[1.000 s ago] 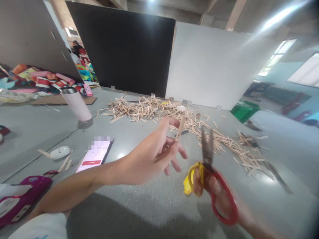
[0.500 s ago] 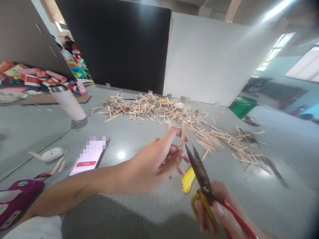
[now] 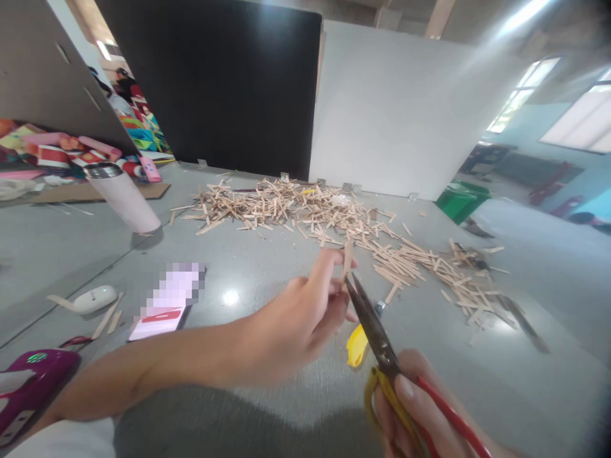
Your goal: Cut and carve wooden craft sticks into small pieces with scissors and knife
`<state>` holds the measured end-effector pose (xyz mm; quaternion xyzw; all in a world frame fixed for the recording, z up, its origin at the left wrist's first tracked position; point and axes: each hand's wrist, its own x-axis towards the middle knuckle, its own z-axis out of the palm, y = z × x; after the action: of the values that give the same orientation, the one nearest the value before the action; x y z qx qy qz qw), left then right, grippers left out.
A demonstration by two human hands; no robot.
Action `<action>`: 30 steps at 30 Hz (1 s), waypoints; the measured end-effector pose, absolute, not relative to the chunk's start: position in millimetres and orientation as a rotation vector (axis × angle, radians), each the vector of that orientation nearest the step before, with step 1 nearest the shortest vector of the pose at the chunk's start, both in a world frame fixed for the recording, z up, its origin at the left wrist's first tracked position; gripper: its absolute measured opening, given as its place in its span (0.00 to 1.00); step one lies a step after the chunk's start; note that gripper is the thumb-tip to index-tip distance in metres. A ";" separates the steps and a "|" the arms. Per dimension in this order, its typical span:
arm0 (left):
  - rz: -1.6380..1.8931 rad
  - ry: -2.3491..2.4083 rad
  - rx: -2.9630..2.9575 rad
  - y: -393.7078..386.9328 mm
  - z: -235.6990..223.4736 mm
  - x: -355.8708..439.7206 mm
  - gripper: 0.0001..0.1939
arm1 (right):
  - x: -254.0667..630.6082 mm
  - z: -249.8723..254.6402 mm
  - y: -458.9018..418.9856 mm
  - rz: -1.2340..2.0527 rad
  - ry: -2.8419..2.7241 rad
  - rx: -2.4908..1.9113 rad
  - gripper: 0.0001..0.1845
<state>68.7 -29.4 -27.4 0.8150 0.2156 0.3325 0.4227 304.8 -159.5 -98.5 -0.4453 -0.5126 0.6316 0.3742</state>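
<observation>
Between its thumb and fingers my left hand [image 3: 305, 305] pinches a flat wooden stick [image 3: 348, 256], held nearly upright above the table. My right hand [image 3: 410, 407] grips a pair of scissors [image 3: 377, 337] with one yellow and one red handle. The dark blades are slightly parted, and their tips lie at the lower part of the stick; I cannot tell whether they touch it. Under the blades, a yellow-handled tool [image 3: 357, 345] lies on the table, partly hidden by the scissors.
Heaped wooden sticks [image 3: 267, 207] spread across the grey table [image 3: 267, 407] toward the right. At left are a phone [image 3: 167, 299], a white mouse [image 3: 95, 298], a pale flask [image 3: 124, 200] and a purple device [image 3: 42, 388]. Black [image 3: 224, 83] and white panels [image 3: 391, 114] stand behind.
The scissors have moved up and left, bringing their tips to the stick, and the blades have closed a little. My left hand still pinches the stick. The view has shifted slightly.
</observation>
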 end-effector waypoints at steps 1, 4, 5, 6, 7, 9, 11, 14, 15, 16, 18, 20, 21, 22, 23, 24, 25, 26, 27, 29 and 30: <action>0.859 0.514 2.048 -29.7 -30.1 69.6 0.12 | 302.5 -101.4 -161.4 1.602 -1.282 -1.149 0.31; 0.896 0.474 2.040 -30.9 -35.4 71.5 0.14 | 294.6 -103.8 -163.6 1.520 -1.172 -1.233 0.29; 0.901 0.468 2.034 -31.5 -36.2 72.0 0.15 | 292.4 -102.1 -162.6 1.512 -1.165 -1.255 0.30; 0.903 0.469 2.026 -32.2 -36.4 72.2 0.15 | 290.8 -99.3 -160.8 1.516 -1.181 -1.267 0.31; 0.896 0.470 2.019 -32.9 -36.1 72.4 0.15 | 289.6 -95.4 -158.5 1.527 -1.215 -1.275 0.33; 0.860 0.477 2.010 -33.9 -34.9 72.4 0.16 | 288.0 -86.4 -153.9 1.542 -1.293 -1.296 0.37; 0.837 0.484 2.001 -34.5 -33.6 72.2 0.16 | 286.2 -78.1 -151.1 1.517 -1.307 -1.356 0.40; 0.858 0.468 2.004 -34.9 -33.2 71.8 0.17 | 282.4 -71.4 -151.1 1.448 -1.275 -1.407 0.40; 0.868 0.462 2.006 -35.0 -33.5 71.6 0.18 | 281.3 -70.6 -151.6 1.428 -1.274 -1.405 0.39; 0.874 0.459 2.011 -35.0 -33.8 71.5 0.18 | 280.4 -70.5 -152.0 1.416 -1.284 -1.398 0.39; 0.870 0.469 2.029 -35.0 -34.1 71.3 0.18 | 279.9 -71.2 -152.2 1.414 -1.316 -1.385 0.38; 0.866 0.486 2.048 -34.9 -33.4 71.2 0.18 | 280.6 -72.8 -151.9 1.408 -1.339 -1.395 0.38; 0.864 0.495 2.056 -34.9 -32.7 71.2 0.18 | 281.2 -73.8 -151.6 1.394 -1.345 -1.405 0.38; 0.867 0.504 2.060 -35.0 -31.8 71.3 0.18 | 281.9 -74.9 -151.5 1.372 -1.351 -1.414 0.38; 0.872 0.512 2.061 -35.2 -31.0 71.6 0.18 | 282.4 -76.1 -151.4 1.348 -1.358 -1.422 0.38; 0.879 0.515 2.059 -35.5 -30.1 71.8 0.18 | 282.8 -77.1 -151.5 1.326 -1.362 -1.429 0.38; 0.882 0.516 2.056 -35.8 -29.5 72.1 0.18 | 283.0 -78.0 -151.7 1.308 -1.366 -1.433 0.38; 0.885 0.514 2.052 -36.0 -29.1 72.3 0.18 | 283.1 -78.7 -151.9 1.300 -1.372 -1.435 0.38; 0.886 0.511 2.047 -36.3 -28.9 72.5 0.18 | 283.0 -79.2 -152.1 1.297 -1.374 -1.438 0.38; 0.888 0.510 2.035 -36.5 -29.2 72.7 0.18 | 282.7 -79.9 -152.2 1.283 -1.372 -1.451 0.37; 0.886 0.511 2.032 -36.5 -29.6 72.7 0.18 | 282.6 -80.2 -151.9 1.272 -1.377 -1.457 0.37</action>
<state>72.7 -36.5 -29.6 0.8107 0.2038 0.3535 0.4199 282.6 -151.9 -80.2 -0.5690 -0.5379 0.4968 0.3743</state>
